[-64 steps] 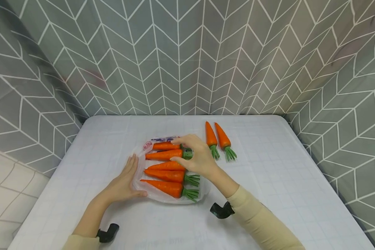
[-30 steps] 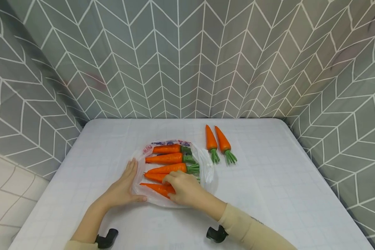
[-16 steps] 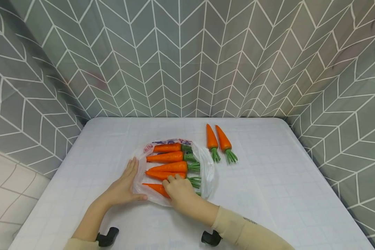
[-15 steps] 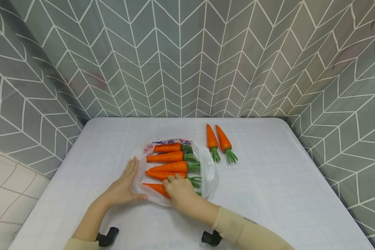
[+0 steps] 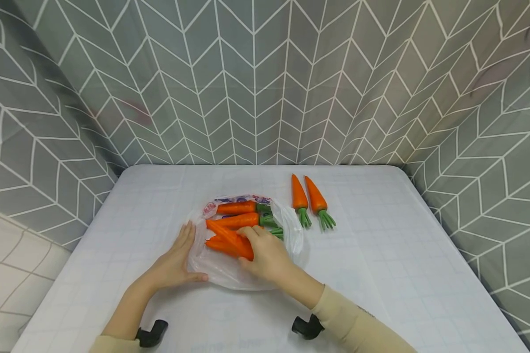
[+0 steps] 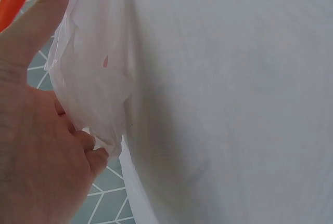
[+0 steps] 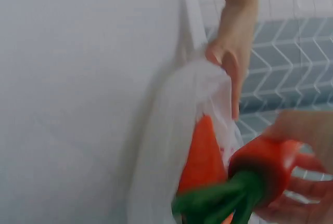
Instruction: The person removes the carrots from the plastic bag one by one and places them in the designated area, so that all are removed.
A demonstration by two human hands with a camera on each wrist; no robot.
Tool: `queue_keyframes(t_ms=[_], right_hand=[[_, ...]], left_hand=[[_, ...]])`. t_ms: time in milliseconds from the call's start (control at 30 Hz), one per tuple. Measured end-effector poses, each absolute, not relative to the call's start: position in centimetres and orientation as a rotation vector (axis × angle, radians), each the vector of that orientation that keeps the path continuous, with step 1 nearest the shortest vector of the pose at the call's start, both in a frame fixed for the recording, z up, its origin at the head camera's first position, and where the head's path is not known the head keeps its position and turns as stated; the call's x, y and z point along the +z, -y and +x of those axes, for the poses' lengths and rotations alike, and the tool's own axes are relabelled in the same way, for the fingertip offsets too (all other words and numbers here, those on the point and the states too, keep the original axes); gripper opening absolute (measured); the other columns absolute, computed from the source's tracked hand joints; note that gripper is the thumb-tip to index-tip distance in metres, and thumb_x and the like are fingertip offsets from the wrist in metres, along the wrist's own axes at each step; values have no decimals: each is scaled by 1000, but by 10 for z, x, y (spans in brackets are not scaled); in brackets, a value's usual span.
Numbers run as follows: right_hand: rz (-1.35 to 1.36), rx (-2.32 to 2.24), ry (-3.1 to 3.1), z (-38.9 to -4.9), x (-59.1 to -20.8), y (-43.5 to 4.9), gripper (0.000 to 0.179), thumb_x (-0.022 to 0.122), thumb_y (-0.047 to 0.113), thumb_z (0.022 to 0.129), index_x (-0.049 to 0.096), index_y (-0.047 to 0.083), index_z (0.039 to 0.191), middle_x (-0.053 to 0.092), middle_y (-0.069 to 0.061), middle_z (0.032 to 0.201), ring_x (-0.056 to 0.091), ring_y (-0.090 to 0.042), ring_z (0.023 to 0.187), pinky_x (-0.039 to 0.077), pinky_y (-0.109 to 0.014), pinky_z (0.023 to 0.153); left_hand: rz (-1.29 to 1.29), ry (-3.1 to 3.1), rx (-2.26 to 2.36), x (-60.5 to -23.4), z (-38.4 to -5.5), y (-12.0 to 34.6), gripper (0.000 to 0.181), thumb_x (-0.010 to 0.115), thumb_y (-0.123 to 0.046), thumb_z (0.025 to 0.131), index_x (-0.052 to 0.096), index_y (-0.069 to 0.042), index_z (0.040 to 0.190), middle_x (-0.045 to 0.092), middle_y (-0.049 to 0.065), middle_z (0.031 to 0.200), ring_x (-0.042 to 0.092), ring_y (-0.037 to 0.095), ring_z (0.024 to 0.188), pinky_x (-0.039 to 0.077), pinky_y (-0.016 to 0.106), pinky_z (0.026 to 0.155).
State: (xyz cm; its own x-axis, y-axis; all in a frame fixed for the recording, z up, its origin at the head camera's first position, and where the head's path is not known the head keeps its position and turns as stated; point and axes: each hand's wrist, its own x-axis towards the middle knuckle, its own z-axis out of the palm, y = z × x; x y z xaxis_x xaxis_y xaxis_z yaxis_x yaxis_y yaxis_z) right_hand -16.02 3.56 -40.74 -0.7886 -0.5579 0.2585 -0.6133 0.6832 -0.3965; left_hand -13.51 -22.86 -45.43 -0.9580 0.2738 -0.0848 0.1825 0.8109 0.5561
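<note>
My right hand (image 5: pixel 267 255) grips an orange carrot (image 5: pixel 231 240) with a green stub of stalks, lifted over other carrots in a white plastic bag (image 5: pixel 229 278). The held carrot slants, tip up to the left. In the right wrist view its stalks (image 7: pixel 229 195) hang toward the camera. My left hand (image 5: pixel 172 262) rests on the bag's left side, thumb spread from straight fingers; in the left wrist view the fingertips (image 6: pixel 96 156) lie along the plastic. Two bagged carrots, an upper carrot (image 5: pixel 236 208) and the carrot below it (image 5: pixel 240 220), lie side by side; others are partly hidden.
Two loose carrots, a left one (image 5: pixel 298 196) and a right one (image 5: pixel 316 196), lie at the back, right of the bag. The white-covered table (image 5: pixel 380 235) is bordered by grey patterned curtains (image 5: pixel 265 98). Black wrist mounts (image 5: pixel 152 334) show near both forearms.
My right hand took the front carrot and raised it away from the bag's near side, over the middle carrots. My left hand has stayed at the bag.
</note>
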Motion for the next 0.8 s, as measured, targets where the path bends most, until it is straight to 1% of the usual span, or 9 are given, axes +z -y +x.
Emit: queue_keyframes(t_ms=[167, 300, 333, 367, 500, 567, 600, 800], right_hand=[[884, 1061, 2680, -174, -401, -45, 56, 80, 21, 77, 55, 12, 127, 62, -1, 108, 57, -14, 87, 53, -24, 73], [846, 1246, 2595, -183, -400, -52, 58, 81, 19, 77, 55, 13, 129, 62, 0, 108, 59, -14, 91, 54, -27, 78], [844, 1293, 2563, -185, -400, -53, 58, 81, 18, 77, 55, 13, 129, 63, 0, 106, 60, -14, 91, 55, -27, 77], [846, 1342, 2528, -187, -400, -53, 58, 81, 17, 77, 55, 14, 129, 63, 0, 106, 61, -14, 92, 55, -30, 78], [872, 1479, 2402, -191, -399, -57, 59, 82, 14, 75, 57, 16, 129, 63, 2, 104, 61, -12, 95, 57, -29, 74], [898, 1537, 2345, -192, -398, -59, 60, 83, 13, 75, 57, 16, 129, 64, 1, 104, 61, -13, 96, 58, -31, 73], [912, 1553, 2322, -192, -397, -60, 60, 83, 12, 75, 57, 16, 129, 64, 1, 104, 61, -13, 96, 57, -29, 72], [1027, 1610, 2191, -196, -396, -66, 61, 83, 6, 73, 57, 12, 129, 64, -4, 106, 61, -17, 96, 58, -27, 69]], left_hand=[[360, -2829, 854, -453, -135, 228, 133, 80, -60, 65, 3, 4, 152, -3, 23, 159, -2, 40, 145, 19, 60, 109], [360, -2832, 844, -453, -136, 229, 133, 80, -60, 65, 2, 4, 152, -3, 23, 159, -2, 40, 145, 19, 60, 109], [360, -2833, 840, -454, -136, 229, 133, 79, -60, 65, 2, 4, 152, -3, 23, 159, -2, 40, 145, 19, 59, 109], [363, -2834, 839, -454, -136, 229, 133, 79, -61, 64, 2, 4, 152, -3, 23, 159, -2, 39, 145, 19, 59, 109], [365, -2835, 838, -455, -136, 229, 134, 79, -61, 64, 2, 5, 151, -4, 23, 159, -2, 39, 145, 18, 59, 110], [361, -2835, 838, -454, -136, 229, 134, 79, -61, 64, 2, 5, 151, -3, 23, 159, -2, 39, 145, 18, 59, 110], [358, -2834, 837, -454, -136, 229, 134, 79, -61, 64, 2, 5, 151, -4, 23, 159, -2, 39, 145, 18, 59, 109], [348, -2833, 833, -454, -137, 229, 133, 79, -61, 65, 2, 5, 151, -3, 23, 159, -2, 40, 145, 20, 59, 109]])
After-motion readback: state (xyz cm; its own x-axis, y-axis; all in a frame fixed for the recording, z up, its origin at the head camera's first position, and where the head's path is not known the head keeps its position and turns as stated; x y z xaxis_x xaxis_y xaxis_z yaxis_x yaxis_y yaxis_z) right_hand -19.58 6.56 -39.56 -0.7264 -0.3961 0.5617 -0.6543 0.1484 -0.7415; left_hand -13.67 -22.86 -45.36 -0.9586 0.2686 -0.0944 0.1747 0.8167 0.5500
